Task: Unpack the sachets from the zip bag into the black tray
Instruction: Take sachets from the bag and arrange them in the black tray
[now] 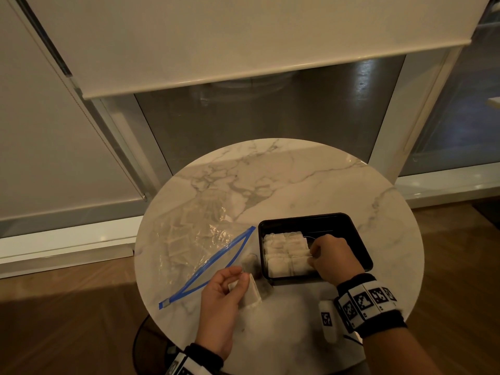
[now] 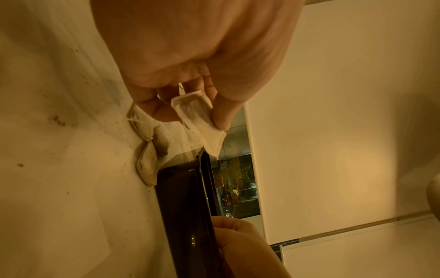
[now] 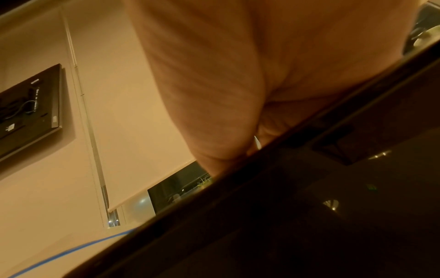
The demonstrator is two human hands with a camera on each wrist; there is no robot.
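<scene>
Sachets [image 1: 286, 253] sit packed in rows in the left half of the black tray [image 1: 359, 239] on the round marble table [image 1: 270, 174], head view. Your right hand [image 1: 334, 259] reaches into the tray from the near side, fingers curled down onto the right edge of the rows; whether they pinch one you cannot tell from here. Your left hand [image 1: 224, 293] hovers just left of the tray's near corner, pinching a loose sachet [image 1: 253, 292] between thumb and fingers. The zip bag [image 1: 200, 247] lies flat to the left, blue-edged mouth gaping toward the tray, several sachets showing through the plastic. Left wrist view: left hand [image 2: 190, 56] thumb and fingertips clamp the loose sachet [image 2: 202, 122] above the tray [image 2: 183, 206] wall; two more sachets [image 2: 150, 150] lie on the table [image 2: 59, 169] touching the tray's end. Right hand [image 2: 243, 250] shows past the rim. Right wrist view: right hand [image 3: 238, 75] dips behind the dark tray [image 3: 309, 206] wall, fingertips hidden; the bag's blue edge [image 3: 71, 250] shows at lower left.
</scene>
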